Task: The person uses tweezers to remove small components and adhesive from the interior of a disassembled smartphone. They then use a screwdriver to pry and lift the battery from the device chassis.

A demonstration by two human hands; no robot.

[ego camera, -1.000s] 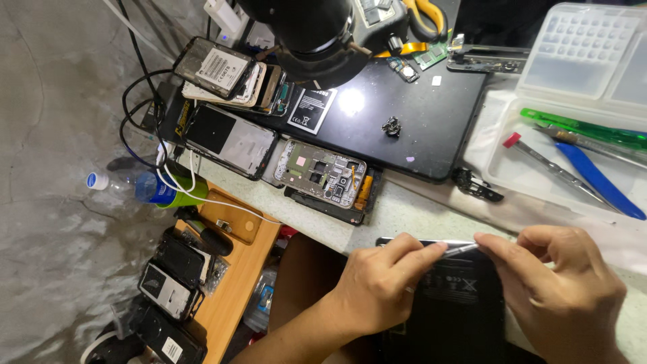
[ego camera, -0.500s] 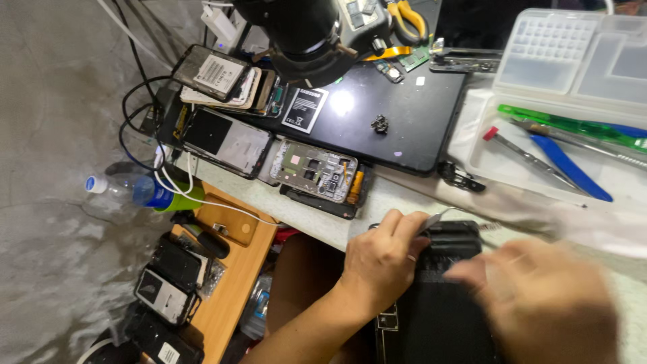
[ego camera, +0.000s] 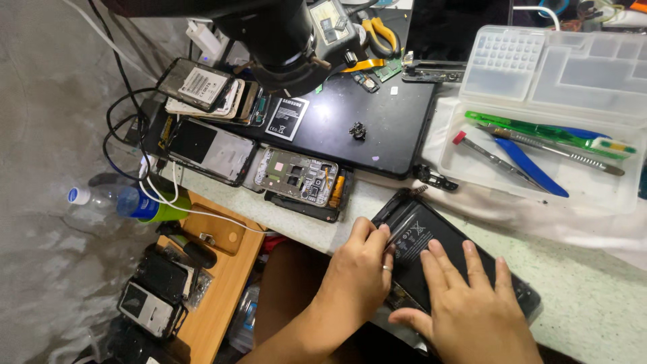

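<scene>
Pressing flat on an opened black phone (ego camera: 431, 249) at the five o'clock part of the counter (ego camera: 593, 283), both hands work close together. The right hand (ego camera: 472, 310) lies spread, palm down, fingers wide across the phone's black battery, apparently to keep it from sliding; it grips nothing. The left hand (ego camera: 360, 269), at nine o'clock from the phone, curls narrow with its fingertips at the phone's left edge, seemingly picking or prying there; whether it pinches anything I cannot tell.

At twelve o'clock from the phone lies a large black slab (ego camera: 364, 128) with a small dark part on it and a white-labelled black rectangular battery (ego camera: 286, 118) at its left end. At ten o'clock sits a stripped grey phone frame (ego camera: 300, 176), beside another opened phone. At two o'clock a clear plastic tray (ego camera: 606, 192) holds green, blue and red-tipped tools, kept within reach. A blue-labelled bottle (ego camera: 114, 201) lies at nine o'clock below the counter edge.
</scene>
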